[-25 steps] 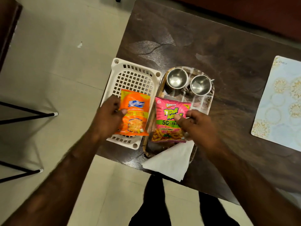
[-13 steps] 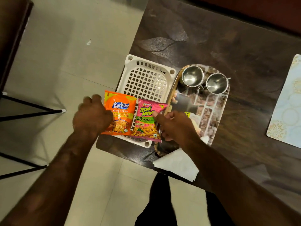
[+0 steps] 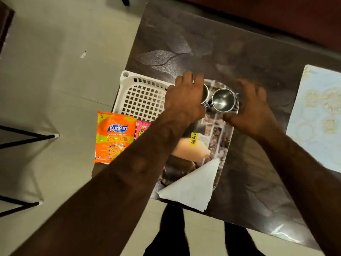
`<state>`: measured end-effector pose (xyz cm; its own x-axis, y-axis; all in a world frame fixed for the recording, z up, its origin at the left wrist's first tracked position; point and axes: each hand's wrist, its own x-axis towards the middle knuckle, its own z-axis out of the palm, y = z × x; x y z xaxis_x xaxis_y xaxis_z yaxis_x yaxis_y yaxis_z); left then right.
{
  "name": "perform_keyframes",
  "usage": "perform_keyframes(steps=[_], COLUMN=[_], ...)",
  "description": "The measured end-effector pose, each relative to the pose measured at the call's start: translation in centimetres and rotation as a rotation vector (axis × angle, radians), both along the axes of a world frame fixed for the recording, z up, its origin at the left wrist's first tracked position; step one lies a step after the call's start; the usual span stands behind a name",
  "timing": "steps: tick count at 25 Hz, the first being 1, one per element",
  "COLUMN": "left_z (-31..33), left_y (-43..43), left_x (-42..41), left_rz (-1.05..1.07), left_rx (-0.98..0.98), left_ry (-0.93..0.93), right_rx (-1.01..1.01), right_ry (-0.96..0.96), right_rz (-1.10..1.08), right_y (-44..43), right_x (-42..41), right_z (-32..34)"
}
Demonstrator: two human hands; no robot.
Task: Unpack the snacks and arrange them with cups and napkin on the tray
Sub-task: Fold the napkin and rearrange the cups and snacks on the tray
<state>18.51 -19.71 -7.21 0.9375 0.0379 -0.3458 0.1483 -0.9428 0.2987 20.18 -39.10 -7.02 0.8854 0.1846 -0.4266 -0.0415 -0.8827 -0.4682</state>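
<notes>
Both hands were at the far end of the tray (image 3: 226,150). Left hand (image 3: 185,98) was curled over the left steel cup (image 3: 205,96), covering most of it, seemingly gripping it. Right hand (image 3: 251,112) was blurred, fingers spread just beside the right steel cup (image 3: 223,100); I could not tell whether it touched. At the tray's near end a white napkin (image 3: 191,187) overhung the table (image 3: 249,52) edge. An orange snack packet (image 3: 115,137) and a pink packet (image 3: 143,127) lay at the near edge of the white basket (image 3: 142,100), by the table's left edge.
</notes>
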Motion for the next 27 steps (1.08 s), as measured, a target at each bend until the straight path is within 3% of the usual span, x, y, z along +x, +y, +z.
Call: perform_keyframes(steps=[3,6,11,16,21,27], left_z=[-0.9,-0.4,2.1,2.0,-0.6,-2.1], left_y=[0.0,0.7,6.1,13.3,14.9,14.7], left_x=[0.7,-0.1,-3.2,-5.7,-6.4,-6.6], left_rz=[-0.024,-0.011,0.154,0.354,0.408,0.445], left_rx=[0.061,-0.041,-0.143,-0.026,-0.040,-0.065], left_ry=[0.015,0.009,-0.097,-0.051,-0.030,-0.033], right_rx=[-0.082,-0.122,0.042,0.143,-0.044,-0.157], right_ry=[-0.004,-0.045,-0.162,-0.153,-0.204,-0.142], right_rz=[0.067,0.092,0.087,0.346,0.620,0.662], right_y=[1.6,1.9,2.2,9.0,14.9,16.2], right_x=[0.7,0.0,-1.1,-2.5,-2.2,-1.6], right_z=[-0.4,-0.5,1.6,2.4,0.2,-1.7])
